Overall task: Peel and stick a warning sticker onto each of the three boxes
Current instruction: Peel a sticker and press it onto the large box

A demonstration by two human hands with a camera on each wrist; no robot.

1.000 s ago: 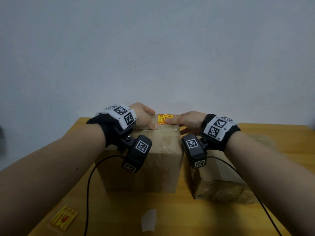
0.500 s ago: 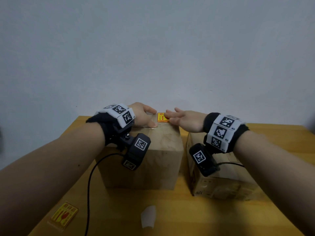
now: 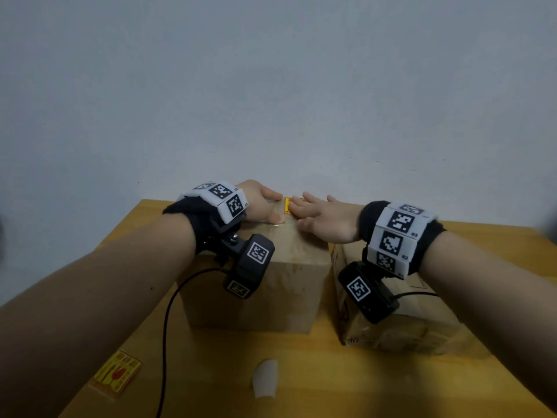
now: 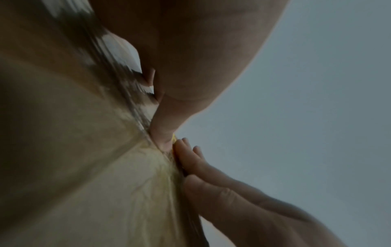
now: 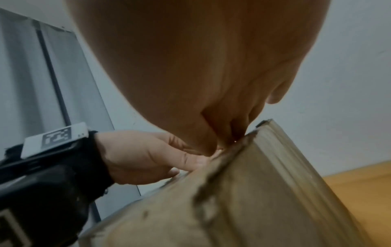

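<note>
Pressing down with straight, flat fingers, my right hand (image 3: 324, 217) lies on the yellow sticker (image 3: 288, 205) at the far edge of the taller box (image 3: 259, 291), so only the sticker's left strip shows from the head view. My left hand (image 3: 259, 205) rests just beside it on the box top, fingers extended and relaxed, thumb flat on the glossy tape there. Only the head view takes in the whole scene: a lower, scuffed cardboard box (image 3: 401, 324) standing just right of the tall one, a second yellow sticker with a red glass symbol (image 3: 116, 374) lying near my left forearm on the wooden table (image 3: 211, 372), and a curled white strip of backing paper (image 3: 265, 378) in front of the boxes. The left wrist camera gives what the head view cannot: a close, dim look along the box top, where wrinkled shiny tape (image 4: 118, 93) catches white glints, my left fingertip (image 4: 162, 133) meets the surface, and my right fingers (image 4: 190, 160) lie flat with a thin sliver of yellow beside them. The right wrist camera shows the box corner (image 5: 243, 192) from below my palm, its cardboard edge frayed and ragged, its side ribbed with smooth tape, and my left hand's fingers stretched toward mine. I cannot tell from any view how much of the sticker is stuck flat.
</note>
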